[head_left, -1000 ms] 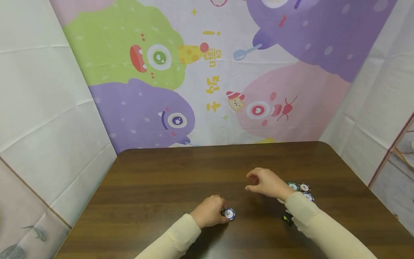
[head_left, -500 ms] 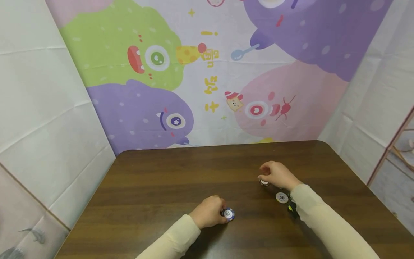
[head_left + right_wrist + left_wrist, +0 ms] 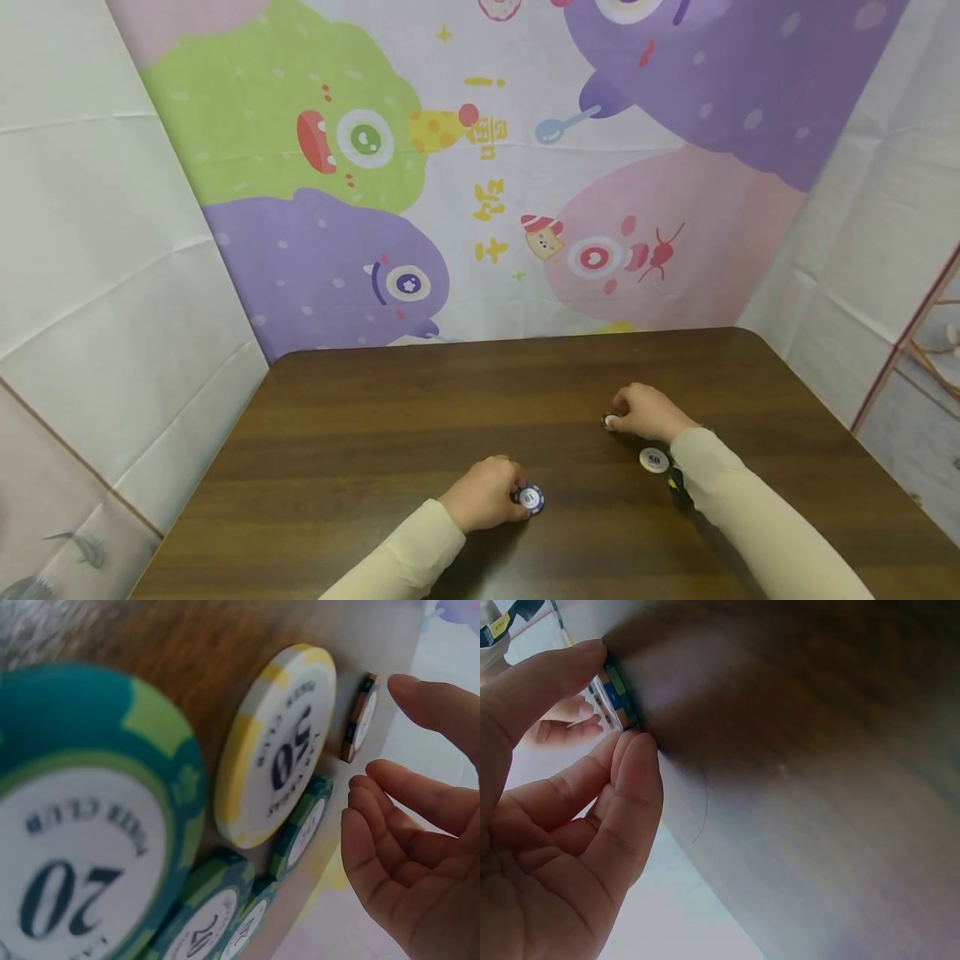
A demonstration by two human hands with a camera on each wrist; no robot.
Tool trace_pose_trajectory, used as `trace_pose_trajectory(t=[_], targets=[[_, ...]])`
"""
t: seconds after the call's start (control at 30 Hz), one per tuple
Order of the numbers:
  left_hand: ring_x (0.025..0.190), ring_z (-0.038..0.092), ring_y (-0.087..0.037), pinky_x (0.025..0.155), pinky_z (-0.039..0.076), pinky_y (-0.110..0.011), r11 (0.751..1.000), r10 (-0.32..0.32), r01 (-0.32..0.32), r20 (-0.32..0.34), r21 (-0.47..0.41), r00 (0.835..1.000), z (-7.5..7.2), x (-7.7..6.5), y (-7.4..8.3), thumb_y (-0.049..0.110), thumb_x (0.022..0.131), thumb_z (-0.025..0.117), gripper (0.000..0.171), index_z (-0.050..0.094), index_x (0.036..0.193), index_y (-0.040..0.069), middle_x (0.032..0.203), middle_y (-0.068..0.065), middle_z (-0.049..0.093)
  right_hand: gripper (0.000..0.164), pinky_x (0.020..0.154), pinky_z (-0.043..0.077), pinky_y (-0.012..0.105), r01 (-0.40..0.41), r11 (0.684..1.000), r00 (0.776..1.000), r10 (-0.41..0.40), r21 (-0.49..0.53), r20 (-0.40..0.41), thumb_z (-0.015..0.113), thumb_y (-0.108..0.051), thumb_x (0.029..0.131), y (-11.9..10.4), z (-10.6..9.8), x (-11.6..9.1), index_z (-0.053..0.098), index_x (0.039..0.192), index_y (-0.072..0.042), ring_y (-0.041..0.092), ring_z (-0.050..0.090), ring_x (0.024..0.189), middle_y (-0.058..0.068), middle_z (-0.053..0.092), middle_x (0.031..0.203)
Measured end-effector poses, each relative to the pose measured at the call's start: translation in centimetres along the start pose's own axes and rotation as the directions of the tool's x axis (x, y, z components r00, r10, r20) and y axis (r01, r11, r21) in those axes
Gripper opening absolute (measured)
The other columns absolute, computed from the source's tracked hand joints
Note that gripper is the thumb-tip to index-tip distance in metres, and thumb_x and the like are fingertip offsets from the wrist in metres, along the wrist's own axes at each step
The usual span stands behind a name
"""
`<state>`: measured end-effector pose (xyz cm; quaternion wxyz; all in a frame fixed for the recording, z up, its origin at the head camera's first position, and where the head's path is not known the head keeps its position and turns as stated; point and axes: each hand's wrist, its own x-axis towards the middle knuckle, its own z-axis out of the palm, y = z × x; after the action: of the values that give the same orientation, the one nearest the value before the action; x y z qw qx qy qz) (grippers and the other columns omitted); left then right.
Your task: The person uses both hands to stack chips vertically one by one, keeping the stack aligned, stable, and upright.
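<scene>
In the head view my left hand [image 3: 486, 493] pinches a small stack of poker chips, topped by a blue-and-white 10 chip [image 3: 531, 499], close over the table. The left wrist view shows the stack's coloured edges [image 3: 618, 694] between thumb and fingertips. My right hand [image 3: 648, 412] reaches down over a dark chip [image 3: 610, 422] with a white centre. In the right wrist view the thumb and index finger stand at either side of this black-and-orange chip [image 3: 362, 718], with a small gap. Next to it lies a white-and-yellow 50 chip [image 3: 281, 746].
Several green 20 chips [image 3: 90, 817] lie near the right wrist, hidden under the sleeve in the head view. A black wrist device [image 3: 678, 485] is on the right wrist. The brown wooden table [image 3: 360, 417] meets a cartoon-printed cloth [image 3: 337, 250] at its back edge.
My right hand has moved rightward from the middle, uncovering the dark chip and the 50 chip, then lowered onto the dark chip. The left hand and its stack have stayed in place.
</scene>
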<state>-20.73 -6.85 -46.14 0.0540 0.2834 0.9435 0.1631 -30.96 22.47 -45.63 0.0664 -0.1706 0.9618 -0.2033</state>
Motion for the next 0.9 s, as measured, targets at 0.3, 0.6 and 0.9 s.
trace_pose_trajectory(t=[0.3,0.6,0.9], targets=[[0.071,0.046,-0.002,0.065,0.042,-0.019,1.000,-0.009,0.009,-0.003,-0.004,1.000,0.01,0.00,-0.03,0.025,0.073,0.084,0.026,0.071,0.089,0.009,0.081,0.005,0.060,0.017,0.063,0.042,0.032,0.037,0.999,0.999,-0.035,-0.035,0.030,0.076,-0.020,0.082,0.16,0.36,0.56,0.071,0.085,-0.004,0.015,0.050,0.067,0.003,0.066,0.079],[0.071,0.046,-0.002,0.065,0.041,-0.018,1.000,-0.007,0.007,0.000,-0.004,1.000,-0.06,-0.02,0.07,0.024,0.074,0.083,0.025,0.071,0.089,0.008,0.081,0.005,0.061,0.025,0.075,0.051,0.042,0.018,0.998,1.000,-0.017,-0.057,0.026,0.075,-0.021,0.082,0.15,0.47,0.50,0.070,0.094,0.001,0.019,0.057,0.077,0.011,0.069,0.091],[0.069,0.043,-0.002,0.063,0.039,-0.018,1.000,0.004,-0.004,-0.007,0.002,1.000,-0.09,0.08,0.06,0.023,0.073,0.084,0.022,0.069,0.083,0.010,0.076,0.008,0.056,0.026,0.073,0.051,0.040,0.013,0.999,1.000,-0.012,-0.042,0.016,0.075,-0.020,0.081,-0.21,0.38,0.21,0.069,0.094,0.001,0.019,0.057,0.076,0.010,0.068,0.091]])
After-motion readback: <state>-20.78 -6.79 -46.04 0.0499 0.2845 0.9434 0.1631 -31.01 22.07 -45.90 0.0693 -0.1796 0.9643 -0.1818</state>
